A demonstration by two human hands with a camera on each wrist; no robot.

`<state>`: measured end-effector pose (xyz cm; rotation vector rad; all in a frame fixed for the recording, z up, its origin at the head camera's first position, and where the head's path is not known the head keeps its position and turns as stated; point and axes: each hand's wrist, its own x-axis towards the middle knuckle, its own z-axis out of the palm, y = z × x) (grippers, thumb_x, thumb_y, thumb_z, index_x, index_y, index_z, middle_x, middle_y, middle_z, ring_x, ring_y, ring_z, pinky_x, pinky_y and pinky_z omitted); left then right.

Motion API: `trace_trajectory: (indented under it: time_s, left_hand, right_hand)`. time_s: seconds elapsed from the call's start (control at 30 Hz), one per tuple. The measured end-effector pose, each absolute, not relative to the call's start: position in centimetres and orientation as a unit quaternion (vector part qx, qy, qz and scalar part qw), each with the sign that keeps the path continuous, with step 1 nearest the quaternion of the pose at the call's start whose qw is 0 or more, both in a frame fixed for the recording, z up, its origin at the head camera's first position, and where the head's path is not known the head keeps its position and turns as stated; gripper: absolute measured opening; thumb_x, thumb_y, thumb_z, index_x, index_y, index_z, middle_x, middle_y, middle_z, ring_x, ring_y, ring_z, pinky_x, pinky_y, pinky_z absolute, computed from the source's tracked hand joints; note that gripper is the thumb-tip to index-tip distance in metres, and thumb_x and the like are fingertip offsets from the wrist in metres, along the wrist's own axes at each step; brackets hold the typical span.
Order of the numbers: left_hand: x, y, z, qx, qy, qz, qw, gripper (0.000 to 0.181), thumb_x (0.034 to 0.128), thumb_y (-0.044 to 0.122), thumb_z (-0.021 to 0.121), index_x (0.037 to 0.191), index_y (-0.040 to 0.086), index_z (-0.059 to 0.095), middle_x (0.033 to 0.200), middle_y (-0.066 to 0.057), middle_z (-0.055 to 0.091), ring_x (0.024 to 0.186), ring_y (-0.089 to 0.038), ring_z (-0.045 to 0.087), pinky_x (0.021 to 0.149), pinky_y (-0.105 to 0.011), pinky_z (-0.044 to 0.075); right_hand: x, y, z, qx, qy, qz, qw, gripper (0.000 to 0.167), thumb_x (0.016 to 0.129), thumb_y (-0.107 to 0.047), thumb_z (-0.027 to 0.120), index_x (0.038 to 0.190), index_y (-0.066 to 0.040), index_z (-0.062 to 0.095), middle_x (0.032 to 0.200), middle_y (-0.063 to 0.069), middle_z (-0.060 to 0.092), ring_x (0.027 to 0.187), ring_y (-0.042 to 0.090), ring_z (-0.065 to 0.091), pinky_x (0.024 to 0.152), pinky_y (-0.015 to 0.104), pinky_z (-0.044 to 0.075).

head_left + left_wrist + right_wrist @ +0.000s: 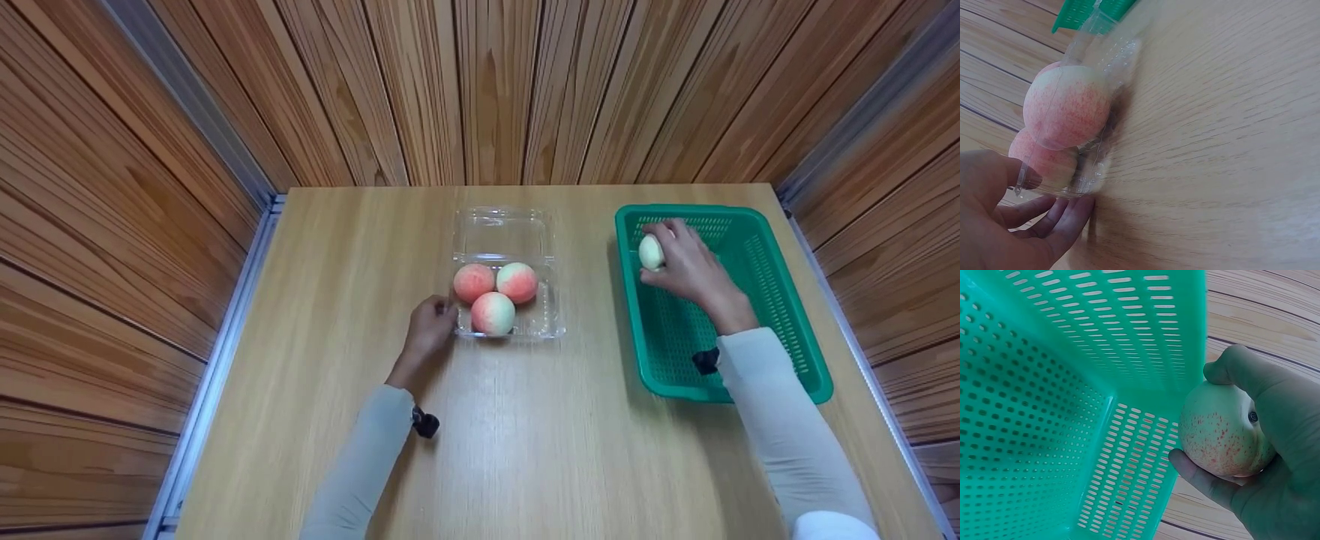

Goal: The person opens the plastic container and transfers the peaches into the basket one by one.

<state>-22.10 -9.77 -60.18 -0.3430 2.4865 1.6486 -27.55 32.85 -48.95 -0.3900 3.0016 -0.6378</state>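
My right hand (690, 274) grips a pale peach (1221, 433) with red speckles, thumb and fingers curled round it. It is over the left side of the green plastic basket (649, 360). At the middle of the table, a clear plastic clamshell container (546, 319) lies with its lid folded back. Three peaches sit in it: a red one (473, 283), a red-and-cream one (517, 283) and a paler one (493, 314) in front. My left hand (431, 326) pinches the container's left wall, thumb over the rim and fingers outside, as the left wrist view shows.
The basket has slotted walls and stands at the table's right side. Wood-panelled walls (495, 90) close off the back and both sides of the wooden table (540, 450). A small black device (426, 424) is worn on each wrist.
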Motion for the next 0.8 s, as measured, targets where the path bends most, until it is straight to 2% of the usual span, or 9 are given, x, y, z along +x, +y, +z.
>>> trace_trajectory:
  time_s: [0.33, 0.8]
  left_hand:
    - [-22.1, -9.8, -60.1, -0.104, 0.835, 0.538, 0.054, 0.018, 0.1041, 0.017, 0.061, 0.107, 0.0, 0.067, 0.091, -0.007, 0.06, 0.082, -0.02, 0.057, 0.068, -0.026, 0.045]
    - [-22.1, -9.8, -60.2, -0.106, 0.833, 0.541, 0.057, 0.019, 0.1042, 0.017, 0.062, 0.11, 0.0, 0.068, 0.092, -0.007, 0.06, 0.083, -0.02, 0.056, 0.07, -0.027, 0.045]
  right_hand:
    - [-27.6, 33.4, -49.8, -0.122, 0.971, -0.205, 0.031, 0.069, 0.091, -0.016, 0.076, 0.152, -0.004, 0.047, 0.145, 0.028, 0.044, 0.12, 0.047, 0.046, 0.091, 0.068, 0.051]
    - [-27.8, 34.1, -50.6, -0.112, 0.969, -0.214, 0.05, 0.07, 0.091, -0.015, 0.078, 0.152, -0.002, 0.046, 0.147, 0.03, 0.042, 0.123, 0.048, 0.045, 0.098, 0.072, 0.048]
